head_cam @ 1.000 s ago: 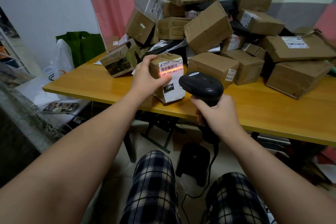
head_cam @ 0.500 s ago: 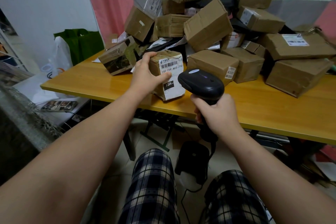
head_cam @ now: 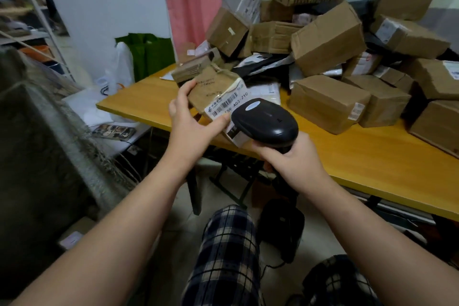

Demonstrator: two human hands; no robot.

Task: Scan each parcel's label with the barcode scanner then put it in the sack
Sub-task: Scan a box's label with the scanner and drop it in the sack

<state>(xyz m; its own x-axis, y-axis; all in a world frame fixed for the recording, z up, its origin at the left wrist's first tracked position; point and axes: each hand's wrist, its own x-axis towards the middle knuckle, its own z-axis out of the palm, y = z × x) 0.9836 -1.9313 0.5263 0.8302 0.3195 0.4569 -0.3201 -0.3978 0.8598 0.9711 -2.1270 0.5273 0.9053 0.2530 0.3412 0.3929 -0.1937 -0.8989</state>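
Two hands meet over the near edge of the table. The left hand grips a small brown parcel, tilted in the air just above the table edge, with the thumb on its white label and the fingers curled round the far side. The label shows a barcode and the characters "159 A03-210"; faint print on the cardboard is too blurred to read. At 3 o'clock of the parcel, touching it, the right hand is wrapped round the handle of a black barcode scanner. A heap of cardboard boxes fills the orange wooden table toward 1 o'clock; the top box's slip reads "72". A grey woven sack stands at 9 o'clock, a green bag at 11 o'clock, and a pink and grey curtain at 12.
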